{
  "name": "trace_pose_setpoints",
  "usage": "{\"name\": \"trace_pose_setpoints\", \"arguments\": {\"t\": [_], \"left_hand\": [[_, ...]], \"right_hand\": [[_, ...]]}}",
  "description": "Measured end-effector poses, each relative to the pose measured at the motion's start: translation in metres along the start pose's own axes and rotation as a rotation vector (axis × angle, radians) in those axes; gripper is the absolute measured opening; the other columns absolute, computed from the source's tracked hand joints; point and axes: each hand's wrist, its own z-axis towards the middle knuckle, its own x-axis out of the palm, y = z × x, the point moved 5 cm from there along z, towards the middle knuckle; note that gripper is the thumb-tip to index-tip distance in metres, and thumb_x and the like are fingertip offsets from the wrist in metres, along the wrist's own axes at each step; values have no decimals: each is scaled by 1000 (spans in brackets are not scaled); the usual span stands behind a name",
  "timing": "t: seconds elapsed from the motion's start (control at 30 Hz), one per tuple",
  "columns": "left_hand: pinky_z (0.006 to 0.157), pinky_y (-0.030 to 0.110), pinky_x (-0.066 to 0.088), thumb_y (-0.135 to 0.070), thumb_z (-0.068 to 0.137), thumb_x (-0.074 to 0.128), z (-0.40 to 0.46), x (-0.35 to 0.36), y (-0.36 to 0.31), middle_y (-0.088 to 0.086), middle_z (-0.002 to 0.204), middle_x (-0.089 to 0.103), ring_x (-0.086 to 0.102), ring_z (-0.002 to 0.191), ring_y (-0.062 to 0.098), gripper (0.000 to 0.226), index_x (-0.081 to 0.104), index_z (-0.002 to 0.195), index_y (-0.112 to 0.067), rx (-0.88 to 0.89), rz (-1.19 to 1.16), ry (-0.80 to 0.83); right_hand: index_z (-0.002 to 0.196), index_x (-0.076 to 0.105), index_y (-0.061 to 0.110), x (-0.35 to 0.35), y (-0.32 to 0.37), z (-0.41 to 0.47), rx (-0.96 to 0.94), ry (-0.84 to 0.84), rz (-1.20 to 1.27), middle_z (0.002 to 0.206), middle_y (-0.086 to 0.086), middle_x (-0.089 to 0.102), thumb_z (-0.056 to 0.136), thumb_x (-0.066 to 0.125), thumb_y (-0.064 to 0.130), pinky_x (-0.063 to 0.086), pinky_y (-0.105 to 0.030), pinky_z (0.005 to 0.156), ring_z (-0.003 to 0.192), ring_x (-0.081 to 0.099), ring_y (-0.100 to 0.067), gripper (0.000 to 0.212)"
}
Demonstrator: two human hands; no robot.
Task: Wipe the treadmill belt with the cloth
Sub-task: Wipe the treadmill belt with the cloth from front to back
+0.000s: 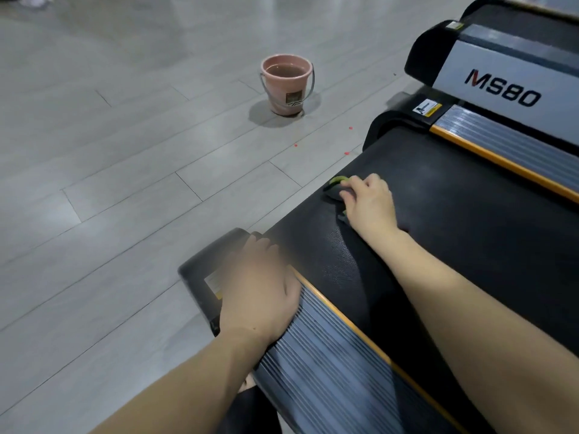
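The black treadmill belt [454, 220] runs from the lower right toward its rear end near the middle of the view. My right hand [369, 202] presses a small dark cloth with a green edge [336, 186] flat on the belt near its rear edge; most of the cloth is hidden under the fingers. My left hand [260, 286] rests palm down on the ribbed grey side rail [329, 361] at the near left corner of the treadmill, fingers spread and holding nothing.
A pink bucket [286, 84] with water stands on the grey plank floor [109, 183] beyond the treadmill's end. A second treadmill marked MS80 [501, 86] lies alongside at the right. Small red specks dot the floor near the belt's end.
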Motion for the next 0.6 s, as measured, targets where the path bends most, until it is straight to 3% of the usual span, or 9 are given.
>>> {"name": "trace_pose_setpoints", "arguments": {"t": [0.07, 0.23, 0.33, 0.4, 0.53, 0.6], "left_hand": [[121, 49, 21, -48, 96, 28, 1, 0, 1, -3, 147, 47, 29, 148, 17, 58, 56, 136, -17, -1, 1, 16], [121, 49, 21, -48, 96, 28, 0, -3, 0, -2, 148, 47, 29, 149, 17, 57, 56, 136, -18, -3, 8, 29], [121, 50, 21, -49, 97, 27, 0, -2, -1, -2, 150, 46, 28, 149, 17, 59, 55, 138, -18, 2, 13, 23], [121, 49, 22, -49, 96, 26, 0, -1, -1, -2, 150, 47, 28, 149, 17, 59, 56, 137, -18, 2, 6, 25], [122, 47, 20, -48, 96, 26, 1, -1, -1, -4, 150, 45, 27, 150, 16, 60, 53, 140, -17, -1, 2, 21], [122, 47, 19, -49, 96, 26, 1, 0, 0, -4, 151, 44, 25, 150, 15, 61, 50, 142, -17, 0, 7, 28]], "right_hand": [[106, 70, 18, -1, 16, -12, -20, 23, 26, 95, -12, 52, 91, 63, 25, 49, -51, 77, 89, 51, -36, 18], [114, 69, 21, -32, 62, -104, -423, 248, 232, 100, -4, 53, 95, 60, 30, 45, -37, 77, 91, 50, -24, 23], [114, 68, 22, -25, 57, -91, -545, 271, 195, 98, -3, 53, 97, 58, 34, 47, -39, 75, 90, 50, -24, 23], [111, 69, 23, -6, 47, -52, -469, 179, 149, 95, -4, 52, 96, 55, 38, 50, -41, 73, 89, 51, -26, 25], [109, 69, 23, 18, 26, 9, -70, 92, 75, 97, -9, 50, 94, 59, 31, 49, -48, 79, 94, 48, -31, 20], [107, 71, 21, 11, 36, -6, -109, 92, 101, 95, -9, 50, 93, 64, 28, 48, -42, 75, 92, 48, -30, 17]]}}
